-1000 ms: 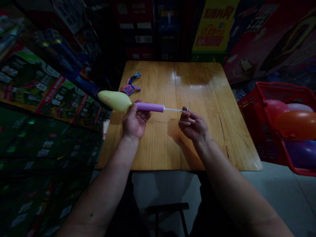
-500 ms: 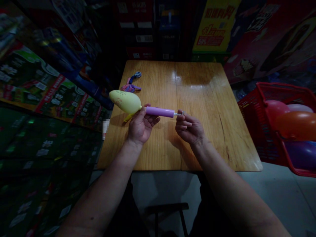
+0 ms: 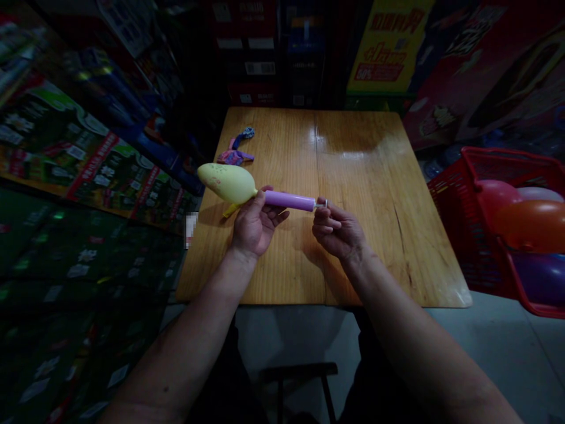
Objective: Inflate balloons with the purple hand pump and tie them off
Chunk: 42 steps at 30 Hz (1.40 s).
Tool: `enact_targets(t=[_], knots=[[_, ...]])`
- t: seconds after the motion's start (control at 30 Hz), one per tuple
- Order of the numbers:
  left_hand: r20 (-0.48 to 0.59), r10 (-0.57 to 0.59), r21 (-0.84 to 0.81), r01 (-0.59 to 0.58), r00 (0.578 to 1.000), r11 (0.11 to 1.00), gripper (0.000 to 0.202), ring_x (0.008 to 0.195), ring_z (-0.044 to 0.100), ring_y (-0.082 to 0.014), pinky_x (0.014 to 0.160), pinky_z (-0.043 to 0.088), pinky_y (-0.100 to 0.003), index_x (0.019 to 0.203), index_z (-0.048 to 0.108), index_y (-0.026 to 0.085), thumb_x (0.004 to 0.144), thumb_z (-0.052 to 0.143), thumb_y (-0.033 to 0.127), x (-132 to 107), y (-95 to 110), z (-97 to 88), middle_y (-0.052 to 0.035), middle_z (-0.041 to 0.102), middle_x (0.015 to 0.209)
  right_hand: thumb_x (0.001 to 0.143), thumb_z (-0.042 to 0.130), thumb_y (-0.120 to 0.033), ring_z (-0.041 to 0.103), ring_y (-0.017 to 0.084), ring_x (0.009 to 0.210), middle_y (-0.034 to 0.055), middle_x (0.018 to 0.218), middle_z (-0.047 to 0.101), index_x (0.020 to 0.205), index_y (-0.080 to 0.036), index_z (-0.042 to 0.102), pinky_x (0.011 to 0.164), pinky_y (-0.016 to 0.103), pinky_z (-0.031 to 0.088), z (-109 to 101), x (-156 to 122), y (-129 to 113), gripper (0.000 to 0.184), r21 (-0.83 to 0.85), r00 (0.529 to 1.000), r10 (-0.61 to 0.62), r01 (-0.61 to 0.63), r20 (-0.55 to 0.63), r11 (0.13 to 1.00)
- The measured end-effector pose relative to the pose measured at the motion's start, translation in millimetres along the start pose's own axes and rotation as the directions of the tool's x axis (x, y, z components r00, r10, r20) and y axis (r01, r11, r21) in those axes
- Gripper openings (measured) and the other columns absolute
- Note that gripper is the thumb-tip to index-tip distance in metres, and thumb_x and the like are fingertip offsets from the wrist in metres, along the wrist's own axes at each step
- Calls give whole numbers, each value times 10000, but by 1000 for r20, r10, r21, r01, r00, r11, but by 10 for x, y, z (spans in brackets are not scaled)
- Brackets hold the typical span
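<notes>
A purple hand pump [image 3: 291,201] lies sideways between my hands above the wooden table [image 3: 366,235]. My left hand [image 3: 256,224] is closed round its left end, where the neck of a partly inflated pale yellow balloon [image 3: 227,181] sits on the nozzle. My right hand [image 3: 335,228] pinches the white plunger handle at the other end, and only a short piece of rod shows. Beneath the yellow balloon a limp yellow balloon [image 3: 230,209] rests on the table. Several limp balloons [image 3: 235,155], purple, pink and blue, lie beyond it.
On the right, a red basket [image 3: 494,259] holds inflated balloons, among them an orange one [image 3: 536,224]. Green cartons [image 3: 83,253] are stacked along the left side. Dark boxes [image 3: 253,53] stand behind the table, and a stool [image 3: 302,371] is below its front edge.
The plunger rod has gone further into the pump, so less of it shows. The view has shifted slightly; both hands keep their grip.
</notes>
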<state>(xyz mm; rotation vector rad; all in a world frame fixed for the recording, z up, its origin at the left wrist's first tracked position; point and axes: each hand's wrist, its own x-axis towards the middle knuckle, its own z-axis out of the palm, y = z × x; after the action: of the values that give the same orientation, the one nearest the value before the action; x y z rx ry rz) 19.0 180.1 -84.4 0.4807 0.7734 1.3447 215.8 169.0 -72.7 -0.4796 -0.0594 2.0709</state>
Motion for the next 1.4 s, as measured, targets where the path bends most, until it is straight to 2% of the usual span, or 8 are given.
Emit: enact_targets(t=[0.13,0.3,0.5,0.67,0.93,1.07,1.23,1.4], knots=[[-34,16,-13,-17,999,1000,292,888,718,-194,800,589,-325,1085,690,210,881,698,419,70,75,-75,-75,748,995,1028,402,-112,337,1,398,-48,686,603,989,-141,601,454,112,394,2,-26,-118,205,-17,1000,13,-13,9,1000],[-81,120,-15,-122,989,992,300,904,717,-187,779,581,-296,1097,679,225,885,694,436,122,139,-126,-80,752,1027,1008,456,-104,314,-2,382,-65,655,586,951,-151,612,435,100,364,24,-31,-185,173,-47,998,-63,64,15,997],[-26,-11,1,11,1000,1000,358,950,723,-208,800,576,-322,1159,664,238,888,680,471,22,-44,-7,-82,749,1077,988,517,-117,311,0,387,-64,663,592,965,-156,611,434,108,363,10,13,10,104,-48,999,-28,27,-17,999],[5,-13,-23,13,1000,1000,352,1010,716,-228,897,569,-393,1169,663,244,893,677,462,-15,-60,24,-85,739,1117,1000,481,-117,331,7,410,-60,683,605,983,-167,617,455,106,373,33,-23,-7,147,-41,1000,-30,30,-4,999],[-48,78,-33,-80,996,996,284,974,715,-207,863,573,-345,1102,672,224,901,668,424,47,140,-55,-86,752,1057,1019,405,-124,329,5,402,-45,684,619,972,-146,618,450,111,385,68,-131,-224,219,-45,999,-46,46,7,998],[12,22,-17,-21,1000,1000,330,1075,703,-246,915,566,-417,1152,644,256,894,675,460,-21,78,-4,-88,733,1160,997,462,-106,382,13,444,-39,747,649,1016,-183,621,483,108,415,50,-85,-121,178,-71,1000,-13,11,-25,997],[40,3,-46,-1,999,999,297,1138,685,-253,976,540,-454,1129,637,240,916,650,448,-60,-14,42,-104,740,1142,1013,450,-119,331,7,418,-42,726,628,995,-170,623,459,95,390,48,-26,56,181,-40,999,29,-30,-15,999],[7,9,-38,-9,1000,999,275,1078,706,-242,925,562,-408,1104,650,230,915,652,430,-5,67,-14,-96,750,1089,1011,441,-116,270,14,393,-53,692,601,965,-174,637,424,110,351,64,-69,-74,210,-72,998,3,-8,-64,997]])
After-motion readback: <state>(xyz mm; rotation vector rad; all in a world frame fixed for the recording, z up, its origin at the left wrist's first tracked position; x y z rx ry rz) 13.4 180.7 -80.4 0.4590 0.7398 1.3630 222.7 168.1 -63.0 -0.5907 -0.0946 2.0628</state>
